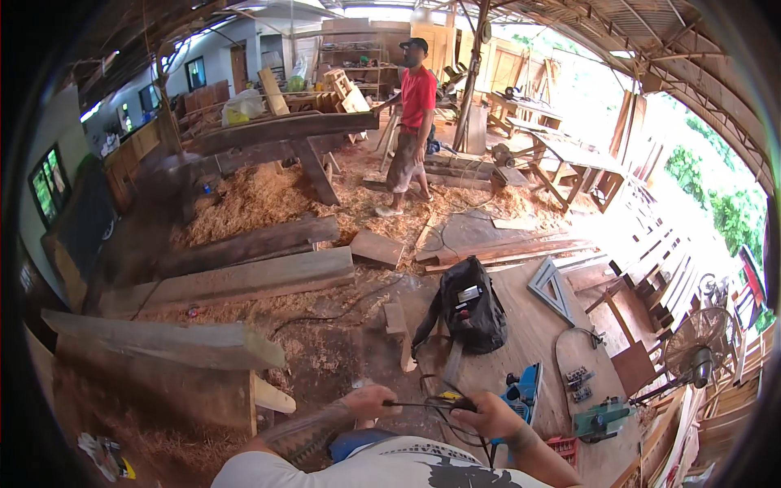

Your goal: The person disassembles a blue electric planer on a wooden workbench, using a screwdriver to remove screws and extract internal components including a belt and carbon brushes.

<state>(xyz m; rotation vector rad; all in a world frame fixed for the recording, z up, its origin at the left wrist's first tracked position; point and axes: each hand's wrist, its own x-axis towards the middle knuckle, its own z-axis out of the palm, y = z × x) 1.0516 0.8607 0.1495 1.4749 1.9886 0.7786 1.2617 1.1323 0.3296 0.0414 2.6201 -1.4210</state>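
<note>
In front of my body, both hands grip a black cord [423, 404] that runs between them. My left hand [371, 402] is closed around one end of this stretch. The fingers of my right hand [490, 416] are closed on the cord too, and loops of it hang below. Just beyond my right hand, a blue power tool [523, 392] lies on the plywood work surface [521, 325]. Farther right is a teal power tool [602, 420], with small metal pieces [579, 382] in rows behind it. A black bag [472, 307] rests farther back on the plywood.
A grey triangular frame [553, 290] lies behind the tools. A standing fan [698, 351] is at the right. Thick timber beams [236, 281] lie at the left, near heaps of wood shavings [252, 199]. A person in a red shirt [417, 98] stands farther back.
</note>
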